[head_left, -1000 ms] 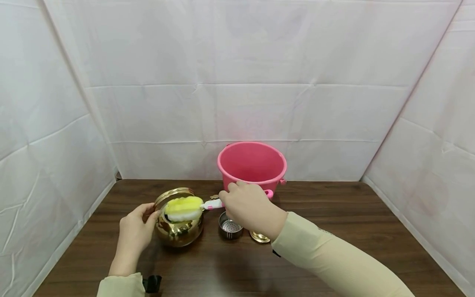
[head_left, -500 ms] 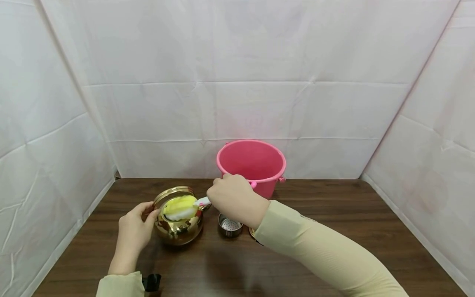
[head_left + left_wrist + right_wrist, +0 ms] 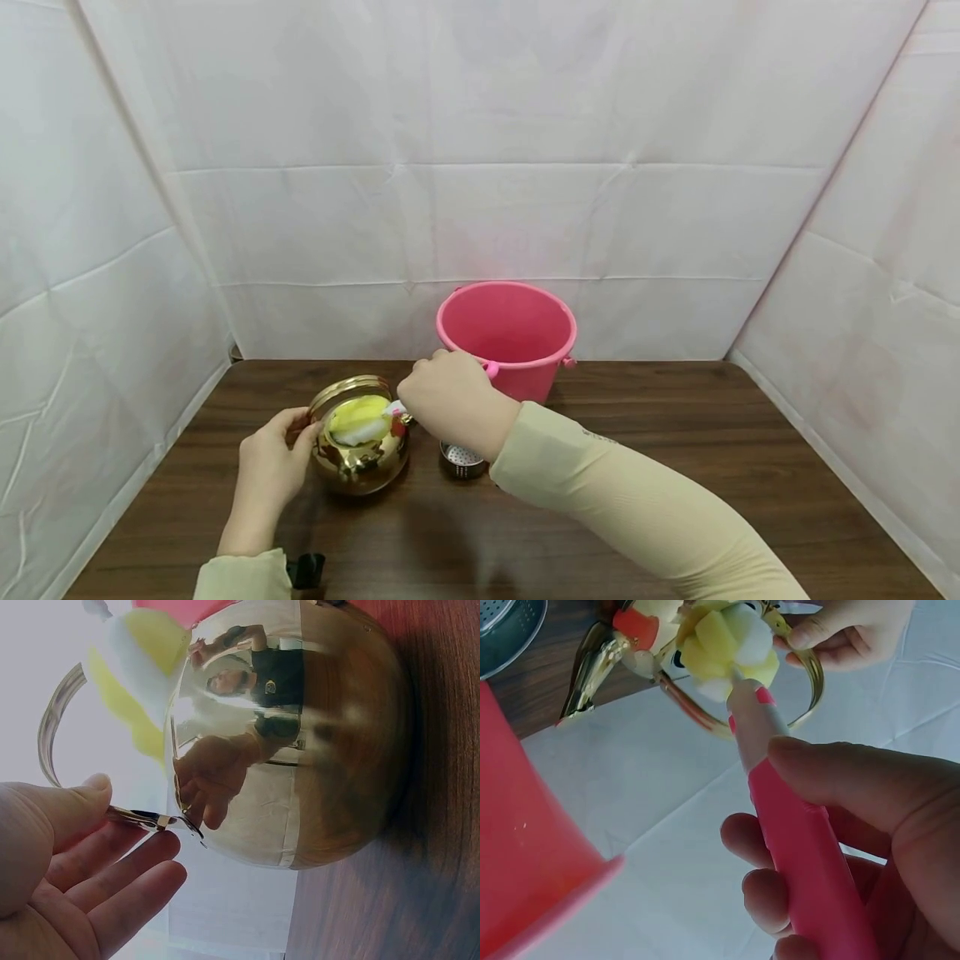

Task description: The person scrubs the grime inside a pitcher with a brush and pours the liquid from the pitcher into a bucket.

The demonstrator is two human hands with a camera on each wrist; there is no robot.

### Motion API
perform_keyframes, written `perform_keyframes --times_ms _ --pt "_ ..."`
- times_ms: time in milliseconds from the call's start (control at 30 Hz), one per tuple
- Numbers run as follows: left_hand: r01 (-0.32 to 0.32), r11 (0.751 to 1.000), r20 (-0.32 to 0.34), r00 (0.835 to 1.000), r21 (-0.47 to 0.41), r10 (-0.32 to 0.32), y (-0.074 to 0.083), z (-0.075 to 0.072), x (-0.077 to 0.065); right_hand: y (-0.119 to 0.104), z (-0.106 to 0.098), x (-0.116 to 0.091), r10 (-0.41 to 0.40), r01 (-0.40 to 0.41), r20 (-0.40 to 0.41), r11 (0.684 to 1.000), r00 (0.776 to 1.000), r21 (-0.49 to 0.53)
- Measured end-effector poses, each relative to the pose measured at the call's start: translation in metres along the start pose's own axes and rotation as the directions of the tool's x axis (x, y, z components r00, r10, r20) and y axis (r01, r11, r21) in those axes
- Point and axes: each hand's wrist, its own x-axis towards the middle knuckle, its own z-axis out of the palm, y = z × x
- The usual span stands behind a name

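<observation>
A shiny gold teapot (image 3: 360,471) stands upright on the left part of the table, its hooped handle (image 3: 49,735) raised over its top. My left hand (image 3: 272,458) pinches this handle near its left end, between thumb and fingers. In my right hand (image 3: 459,406) is a sponge bottle brush, gripped by its pink handle (image 3: 806,855). The brush's yellow and white sponge head (image 3: 358,419) passes under the hoop and lies at the teapot's top opening. How far it reaches inside cannot be told. The gold spout (image 3: 592,667) points toward the pink bucket's side.
The pink bucket (image 3: 510,321) stands at the table's back, just behind my right hand. A perforated metal strainer cup (image 3: 462,461) sits right of the teapot, partly under my right forearm. White sheets (image 3: 495,167) hang behind and beside the brown wooden table (image 3: 660,433).
My right hand has moved left toward the teapot, carrying the brush, whose head has shifted slightly left and lower. The gold piece beside the strainer is now hidden by my arm. My left hand keeps its hold.
</observation>
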Motion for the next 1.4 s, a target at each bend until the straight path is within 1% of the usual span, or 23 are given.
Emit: perform_keyframes --times_ms 100,233,433,667,933,1067,1233,1400 --pt "-0.004 1.0 0.005 1.0 -0.001 0.004 -0.001 0.002 -0.001 -0.003 0.003 0.002 -0.012 0.012 -0.01 1.0 1.0 0.013" --pt "-0.024 1.0 -0.005 1.0 -0.015 0.023 -0.003 0.006 -0.002 -0.006 0.008 0.004 -0.009 0.009 -0.002 0.999 1.0 0.044" --pt "-0.052 0.999 -0.027 0.998 -0.018 0.051 -0.003 0.007 -0.004 -0.007 0.011 0.004 -0.004 0.004 -0.007 0.998 1.0 0.056" --pt "-0.05 0.998 -0.019 0.999 -0.022 0.05 -0.003 0.005 -0.005 -0.009 0.013 0.006 -0.001 0.002 -0.018 0.999 1.0 0.046" --pt "-0.037 0.999 -0.001 0.999 -0.016 0.037 -0.004 0.006 -0.005 -0.014 0.022 0.012 -0.004 0.002 0.026 0.998 1.0 0.067" --pt "-0.038 0.999 0.002 0.999 -0.022 0.038 -0.004 0.006 -0.007 -0.016 0.028 0.012 -0.007 0.005 0.033 0.998 0.999 0.07" --pt "-0.059 0.998 -0.012 0.998 -0.027 0.059 -0.003 0.006 -0.009 -0.017 0.031 0.011 -0.001 -0.001 0.021 0.997 1.0 0.071" --pt "-0.1 0.995 -0.042 0.994 -0.024 0.099 -0.004 0.006 -0.01 -0.018 0.034 0.011 0.023 -0.023 0.007 0.997 1.0 0.072"
